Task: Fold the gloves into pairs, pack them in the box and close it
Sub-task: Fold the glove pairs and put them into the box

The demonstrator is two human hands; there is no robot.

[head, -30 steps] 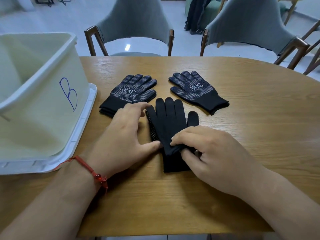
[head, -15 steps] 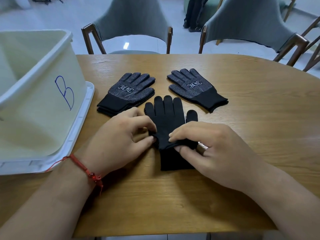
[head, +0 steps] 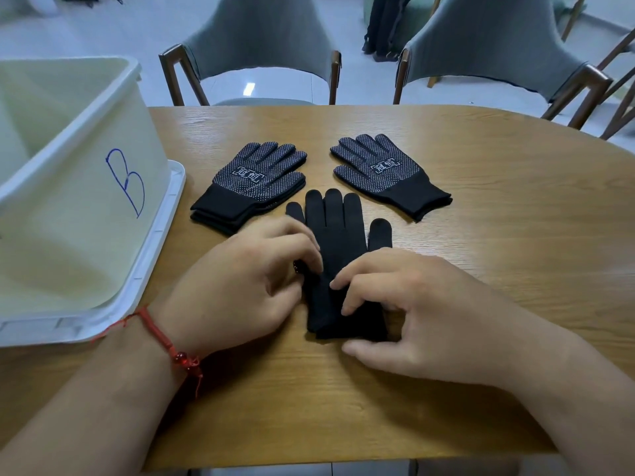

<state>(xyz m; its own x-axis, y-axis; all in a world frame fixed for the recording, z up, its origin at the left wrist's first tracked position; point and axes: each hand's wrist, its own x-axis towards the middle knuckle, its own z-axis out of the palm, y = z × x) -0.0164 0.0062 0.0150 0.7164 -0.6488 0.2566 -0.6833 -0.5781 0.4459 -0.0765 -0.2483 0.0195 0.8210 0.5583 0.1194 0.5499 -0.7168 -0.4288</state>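
Wooden worktop (head: 481,235), open box (head: 68,218) marked B at left, standing on its lid (head: 165,242). Left dotted gloves (head: 256,183), stacked, and right dotted glove (head: 385,175) lie further back. Black glove (head: 338,242) lies flat at centre. Left hand (head: 240,286) pinches its left edge. Right hand (head: 419,310) presses bent fingertips on it, thumb spread apart.

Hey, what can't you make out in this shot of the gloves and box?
Head view:
- box floor: cut off by the left edge.
- plain black glove palm: covered by left hand and right hand.
- left dotted stack: glove count unclear, layers seen edge-on.
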